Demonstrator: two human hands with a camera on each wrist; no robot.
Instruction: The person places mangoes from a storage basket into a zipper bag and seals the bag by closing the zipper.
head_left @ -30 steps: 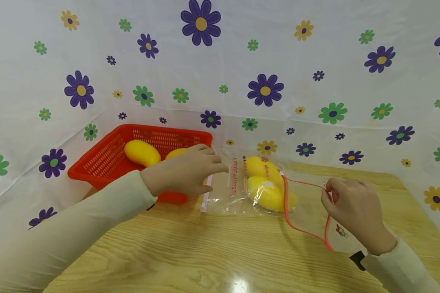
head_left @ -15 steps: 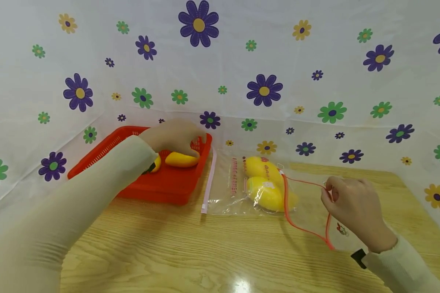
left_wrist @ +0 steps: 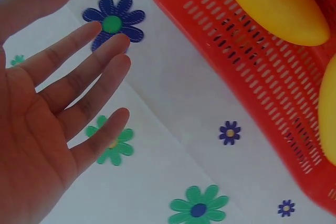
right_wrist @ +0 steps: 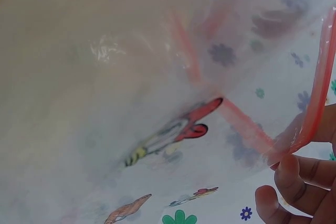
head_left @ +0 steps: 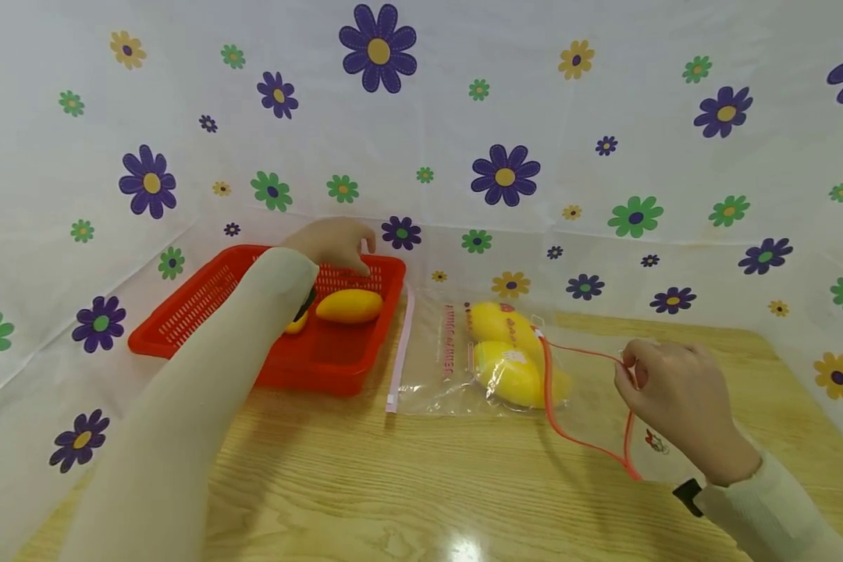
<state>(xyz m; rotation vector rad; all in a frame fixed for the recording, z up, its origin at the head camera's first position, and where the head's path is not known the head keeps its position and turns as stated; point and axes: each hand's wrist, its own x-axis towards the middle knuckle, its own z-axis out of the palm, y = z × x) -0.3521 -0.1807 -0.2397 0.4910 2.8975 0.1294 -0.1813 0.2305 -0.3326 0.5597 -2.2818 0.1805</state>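
Observation:
My left hand [head_left: 333,240] is over the far rim of a red plastic basket [head_left: 309,382]. Its fingers are loosely spread in the left wrist view and hold nothing. Below it in the basket lies a smooth yellow mango-shaped fruit [head_left: 350,307]. A second yellow fruit [head_left: 296,324] is mostly hidden by my left sleeve. My right hand [head_left: 681,402] pinches the red-edged mouth of a clear plastic bag [right_wrist: 173,129], holding it raised and parted. Left of it lies a clear bag with a pink zip strip [head_left: 400,351]; two yellow fruits [head_left: 509,375] show through the plastic there.
Wood-grain table [head_left: 365,484] stretches in front of the basket and bags. A white flower-printed cloth [head_left: 421,117] hangs behind and at both sides, close to the basket's far rim.
My left hand has gone from beside the pink-zip bag up and back over the basket, leaving the fruit inside more exposed. My right hand keeps its pinch on the bag's edge.

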